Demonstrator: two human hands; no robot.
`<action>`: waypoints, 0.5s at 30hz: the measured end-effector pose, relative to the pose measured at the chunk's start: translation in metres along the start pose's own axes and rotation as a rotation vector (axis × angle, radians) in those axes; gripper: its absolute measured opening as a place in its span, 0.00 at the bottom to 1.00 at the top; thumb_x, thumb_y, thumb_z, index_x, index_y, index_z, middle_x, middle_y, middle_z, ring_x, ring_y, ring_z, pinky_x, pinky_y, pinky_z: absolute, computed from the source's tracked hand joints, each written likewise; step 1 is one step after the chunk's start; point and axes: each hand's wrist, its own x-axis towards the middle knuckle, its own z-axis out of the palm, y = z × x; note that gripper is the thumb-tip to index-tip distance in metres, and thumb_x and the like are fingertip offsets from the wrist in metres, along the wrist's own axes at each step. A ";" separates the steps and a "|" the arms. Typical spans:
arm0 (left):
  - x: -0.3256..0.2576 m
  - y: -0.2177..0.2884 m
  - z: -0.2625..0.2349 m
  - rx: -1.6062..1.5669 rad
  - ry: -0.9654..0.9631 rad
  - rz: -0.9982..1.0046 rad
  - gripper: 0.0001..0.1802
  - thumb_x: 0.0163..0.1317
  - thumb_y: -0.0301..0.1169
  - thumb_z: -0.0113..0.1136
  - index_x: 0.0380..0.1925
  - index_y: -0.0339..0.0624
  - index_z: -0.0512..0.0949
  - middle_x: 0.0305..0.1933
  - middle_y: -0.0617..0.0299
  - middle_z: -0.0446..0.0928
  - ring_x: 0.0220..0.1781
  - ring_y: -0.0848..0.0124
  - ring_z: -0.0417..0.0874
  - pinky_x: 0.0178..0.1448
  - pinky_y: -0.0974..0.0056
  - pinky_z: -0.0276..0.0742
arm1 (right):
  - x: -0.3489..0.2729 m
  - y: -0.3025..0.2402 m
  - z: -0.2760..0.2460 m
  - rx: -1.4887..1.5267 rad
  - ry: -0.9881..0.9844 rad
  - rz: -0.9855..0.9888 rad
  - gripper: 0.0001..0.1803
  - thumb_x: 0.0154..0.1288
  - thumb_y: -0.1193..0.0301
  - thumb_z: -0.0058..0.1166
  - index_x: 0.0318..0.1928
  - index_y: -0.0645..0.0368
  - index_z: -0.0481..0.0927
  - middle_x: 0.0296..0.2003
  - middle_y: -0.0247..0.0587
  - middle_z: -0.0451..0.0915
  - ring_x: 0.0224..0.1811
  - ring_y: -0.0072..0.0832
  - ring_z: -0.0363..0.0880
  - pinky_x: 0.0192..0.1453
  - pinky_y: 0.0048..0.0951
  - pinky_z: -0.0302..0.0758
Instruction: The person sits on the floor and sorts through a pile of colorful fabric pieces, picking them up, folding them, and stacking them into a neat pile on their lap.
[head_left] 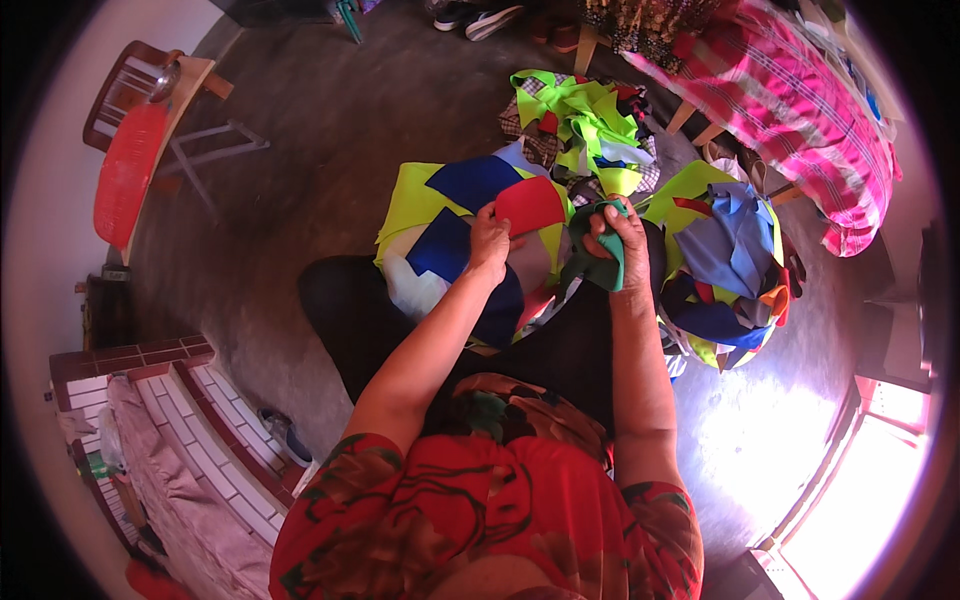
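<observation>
A flat red piece of cloth (531,205) is gripped at its left edge by my left hand (489,243). My right hand (622,240) is closed round the handle of something dark green, apparently scissors (590,250), though their blades are hard to make out. Both hands are raised above my lap. Under them lies a spread of cloth pieces: blue cloth (440,248), neon yellow cloth (405,205) and white cloth (412,290). The red piece's right edge comes close to the green thing, and I cannot tell whether they touch.
A heap of neon and checked scraps (590,125) lies ahead on the floor. To my right stands a full bundle of cloth scraps (725,260). Pink plaid cloth (790,110) drapes furniture at the far right. At the left are a folding table (185,95) and brick-patterned steps (215,410).
</observation>
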 end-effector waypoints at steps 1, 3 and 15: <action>-0.003 0.000 -0.001 0.012 0.003 0.002 0.18 0.69 0.24 0.46 0.58 0.42 0.64 0.53 0.55 0.73 0.49 0.62 0.81 0.43 0.59 0.83 | -0.001 0.000 0.002 -0.002 0.010 0.000 0.06 0.65 0.74 0.53 0.43 0.55 0.74 0.24 0.38 0.72 0.18 0.18 0.62 0.18 0.18 0.61; -0.009 0.000 -0.006 -0.016 -0.028 -0.014 0.19 0.68 0.23 0.47 0.58 0.42 0.63 0.52 0.55 0.73 0.48 0.62 0.81 0.43 0.60 0.82 | -0.002 0.000 0.005 -0.020 0.032 0.002 0.06 0.65 0.74 0.52 0.42 0.56 0.74 0.23 0.38 0.72 0.18 0.18 0.62 0.18 0.19 0.61; -0.034 0.014 -0.109 0.148 0.033 0.403 0.14 0.62 0.24 0.58 0.48 0.41 0.72 0.47 0.57 0.77 0.43 0.69 0.81 0.45 0.68 0.78 | 0.003 0.004 -0.004 -0.012 0.026 0.016 0.07 0.64 0.74 0.54 0.43 0.54 0.74 0.25 0.38 0.72 0.15 0.19 0.60 0.17 0.18 0.58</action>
